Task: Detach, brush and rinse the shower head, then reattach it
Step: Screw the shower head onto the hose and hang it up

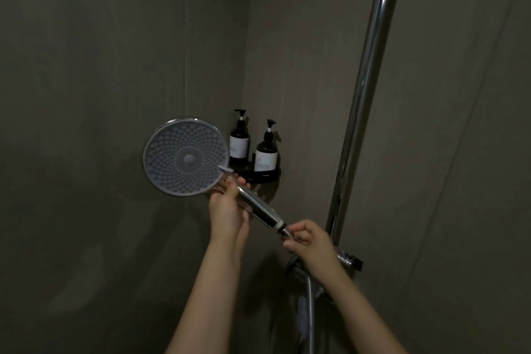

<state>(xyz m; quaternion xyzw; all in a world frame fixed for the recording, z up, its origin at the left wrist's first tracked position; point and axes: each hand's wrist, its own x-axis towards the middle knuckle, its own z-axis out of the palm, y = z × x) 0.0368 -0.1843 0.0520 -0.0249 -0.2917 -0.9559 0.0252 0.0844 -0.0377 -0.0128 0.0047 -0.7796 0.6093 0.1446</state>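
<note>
The shower head (185,156) is a round, pale grey nozzle disc on a chrome handle, held up in front of the dark corner wall with its face toward me. My left hand (228,210) grips the handle just below the disc. My right hand (306,238) pinches the hose nut at the handle's lower end, beside a white ring. The chrome hose (309,313) drops from under my right hand toward the bottom edge.
A chrome riser rail (365,89) runs up the right wall, with a bracket (350,260) behind my right wrist. Two dark pump bottles (267,149) stand on a black corner shelf (263,177) just behind the shower head. Grey tiled walls close in on both sides.
</note>
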